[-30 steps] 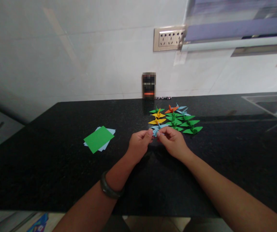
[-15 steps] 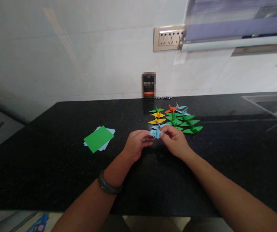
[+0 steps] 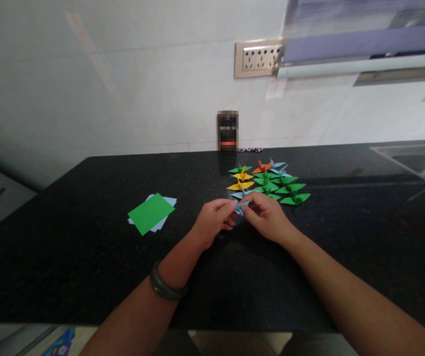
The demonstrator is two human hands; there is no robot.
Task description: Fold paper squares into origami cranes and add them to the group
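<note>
Between my two hands is a small folded piece of light blue paper [image 3: 239,209], partly covered by the fingers. My left hand [image 3: 214,221] pinches its left side between thumb and fingers. On the other side, my right hand [image 3: 266,215] grips it with thumb and index finger. Just beyond the hands stand several folded paper cranes: green cranes [image 3: 266,185], yellow cranes [image 3: 241,186], an orange crane [image 3: 261,168] and light blue cranes [image 3: 281,171]. One blue crane nearest me is partly hidden behind my right hand.
Flat green paper [image 3: 152,213] lies over light blue sheets at the left. A small dark box-like object [image 3: 228,131], blurred out, leans at the wall beside a beaded string [image 3: 250,150]. The black countertop [image 3: 86,257] meets a metal-rimmed sink [image 3: 398,158] at right.
The blue paper has gone from a wider, spread shape to a narrower one. My hands have drawn slightly closer together around it.
</note>
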